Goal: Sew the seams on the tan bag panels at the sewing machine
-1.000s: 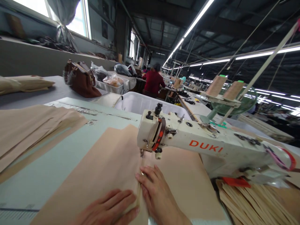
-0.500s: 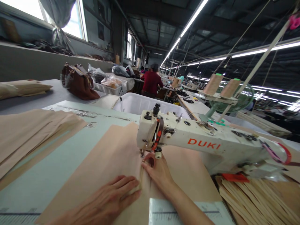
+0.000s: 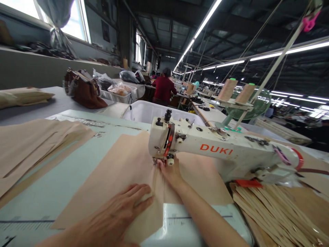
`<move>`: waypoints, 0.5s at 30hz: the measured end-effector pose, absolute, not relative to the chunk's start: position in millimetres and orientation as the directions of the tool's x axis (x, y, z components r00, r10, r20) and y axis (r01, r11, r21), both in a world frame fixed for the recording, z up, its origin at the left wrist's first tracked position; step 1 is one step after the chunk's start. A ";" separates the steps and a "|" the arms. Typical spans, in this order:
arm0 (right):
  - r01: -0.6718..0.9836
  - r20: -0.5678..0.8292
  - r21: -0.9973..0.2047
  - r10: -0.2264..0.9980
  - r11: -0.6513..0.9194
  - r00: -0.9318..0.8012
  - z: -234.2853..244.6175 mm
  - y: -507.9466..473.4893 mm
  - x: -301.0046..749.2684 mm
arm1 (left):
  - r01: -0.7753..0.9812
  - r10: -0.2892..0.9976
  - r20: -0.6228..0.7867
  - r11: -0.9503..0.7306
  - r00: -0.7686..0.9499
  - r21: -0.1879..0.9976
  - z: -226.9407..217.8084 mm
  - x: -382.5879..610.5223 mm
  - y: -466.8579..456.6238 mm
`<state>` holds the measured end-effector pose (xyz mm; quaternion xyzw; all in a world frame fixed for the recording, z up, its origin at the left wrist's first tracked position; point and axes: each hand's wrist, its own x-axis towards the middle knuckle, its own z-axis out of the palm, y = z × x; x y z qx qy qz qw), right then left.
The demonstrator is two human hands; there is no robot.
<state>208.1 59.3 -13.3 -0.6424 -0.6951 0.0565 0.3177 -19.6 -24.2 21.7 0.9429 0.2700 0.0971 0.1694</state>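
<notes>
A tan fabric panel (image 3: pixel 123 171) lies flat on the pale green sewing table (image 3: pixel 51 192), running under the head of a white DUKI sewing machine (image 3: pixel 218 151). My left hand (image 3: pixel 120 214) rests flat on the fabric with fingers stretched out, just left of a narrow strip or seam (image 3: pixel 155 181) leading to the needle. My right hand (image 3: pixel 171 173) reaches up to the presser foot, fingertips pressed on the fabric right beneath the machine head.
A stack of tan panels (image 3: pixel 33 144) lies at the left. Several narrow tan strips (image 3: pixel 267 209) pile at the right under the machine arm. A white bin (image 3: pixel 154 113) stands behind the machine, a brown bag (image 3: pixel 82 89) further left. A person in red (image 3: pixel 163 89) works ahead.
My right hand has slid forward along the seam from the near fabric up to the presser foot. My left hand stays flat on the fabric and has shifted slightly forward.
</notes>
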 end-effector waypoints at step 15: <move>0.843 0.462 -0.343 0.856 0.413 -0.232 -10.2 16.6 219.1 | 0.447 0.510 0.111 -0.823 0.853 0.350 22.5 -15.3 14.7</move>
